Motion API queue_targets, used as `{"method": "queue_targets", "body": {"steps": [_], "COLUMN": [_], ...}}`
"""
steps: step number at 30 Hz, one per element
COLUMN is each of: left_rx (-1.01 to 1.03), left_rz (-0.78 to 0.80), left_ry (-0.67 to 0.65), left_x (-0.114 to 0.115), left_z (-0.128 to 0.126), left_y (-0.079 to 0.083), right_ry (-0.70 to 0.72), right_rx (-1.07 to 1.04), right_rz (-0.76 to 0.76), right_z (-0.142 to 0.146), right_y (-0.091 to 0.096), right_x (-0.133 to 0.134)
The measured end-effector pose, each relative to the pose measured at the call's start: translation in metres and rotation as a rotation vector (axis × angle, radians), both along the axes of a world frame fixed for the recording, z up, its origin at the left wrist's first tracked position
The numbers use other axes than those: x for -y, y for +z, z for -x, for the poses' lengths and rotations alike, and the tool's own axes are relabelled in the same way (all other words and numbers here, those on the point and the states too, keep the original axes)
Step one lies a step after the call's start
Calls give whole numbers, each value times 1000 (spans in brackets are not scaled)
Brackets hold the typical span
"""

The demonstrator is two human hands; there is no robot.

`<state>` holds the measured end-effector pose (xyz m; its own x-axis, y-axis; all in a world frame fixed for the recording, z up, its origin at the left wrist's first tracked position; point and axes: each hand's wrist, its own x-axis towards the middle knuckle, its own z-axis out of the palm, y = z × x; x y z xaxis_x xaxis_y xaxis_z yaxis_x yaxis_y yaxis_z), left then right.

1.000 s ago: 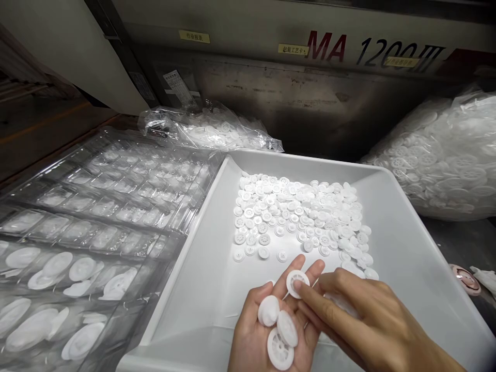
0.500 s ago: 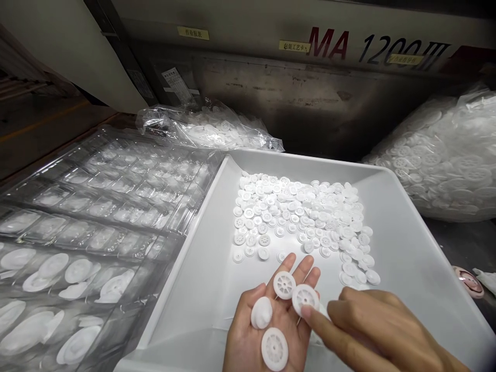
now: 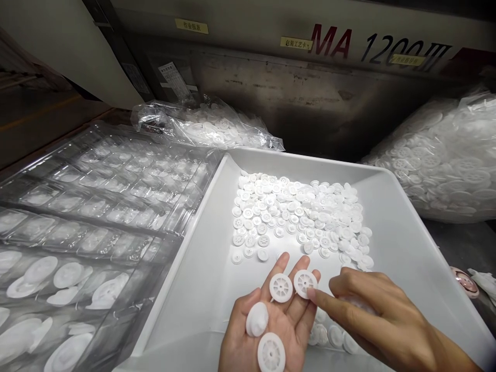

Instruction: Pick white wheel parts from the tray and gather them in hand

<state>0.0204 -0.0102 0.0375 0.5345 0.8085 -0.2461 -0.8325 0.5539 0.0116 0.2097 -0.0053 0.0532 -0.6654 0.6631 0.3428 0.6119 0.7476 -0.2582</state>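
Note:
Palm up above the tray, my left hand (image 3: 267, 325) carries several small white plastic wheels. Two spoked wheels lie by the fingers: one wheel (image 3: 281, 288) on the left and another wheel (image 3: 305, 283) on the right. A third wheel (image 3: 257, 319) rests near the thumb with a rounded side showing, and a spoked wheel (image 3: 271, 352) sits at the heel of the palm. My right hand (image 3: 382, 315) points its index finger at the right-hand wheel, touching its lower edge. Its other fingers are curled, with something pale partly visible beneath them that I cannot make out.
Heaped wheels (image 3: 302, 206) lie in the grey tray (image 3: 411, 248); more wheels (image 3: 335, 336) lie below my right hand. Clear compartment trays (image 3: 93, 206) holding white parts stand at left. Bags of white parts sit behind (image 3: 217, 126) and right (image 3: 445, 160). A machine panel (image 3: 271, 82) rises behind.
The right-hand wheel has tilted and shifted slightly upward, its spoked face now showing more fully. My right index finger has moved to its lower right edge. More wheels show below my right hand.

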Motion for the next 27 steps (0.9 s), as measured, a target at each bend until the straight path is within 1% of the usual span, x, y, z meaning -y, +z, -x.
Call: {"method": "queue_targets", "body": {"steps": [4,7,9,12,14,17,21,23,27], "left_rx": [0,17,44,94,108,98,92,88,69], "left_rz": [76,96,76,2,0,66,123,132,127], "left_ry": [0,-8,-16,-26,-27,-17,-6,-13,-19], "left_x": [-2,-2,-2,0,0,0,-2,-3,-1], "left_z": [1,2,3,5,5,5,5,5,6], "left_y": [3,1,-3,-10,-12,-10,-4,-3,-3], "right_ry": [-42,-57,-55,-47,-47,-67,-52,-41,-46], "right_rx": [-15,-29,-44,-50,-49,-95,-145,-137,-136], "right_rz": [7,-12,-19,-3,4,19,126,157,168], "right_z": [2,4,5,7,8,9,7,5,3], "right_y": [0,0,0,0,1,5,13,16,19], "right_x": [-2,-4,-5,-4,-4,-5,-6,-7,-8]}}
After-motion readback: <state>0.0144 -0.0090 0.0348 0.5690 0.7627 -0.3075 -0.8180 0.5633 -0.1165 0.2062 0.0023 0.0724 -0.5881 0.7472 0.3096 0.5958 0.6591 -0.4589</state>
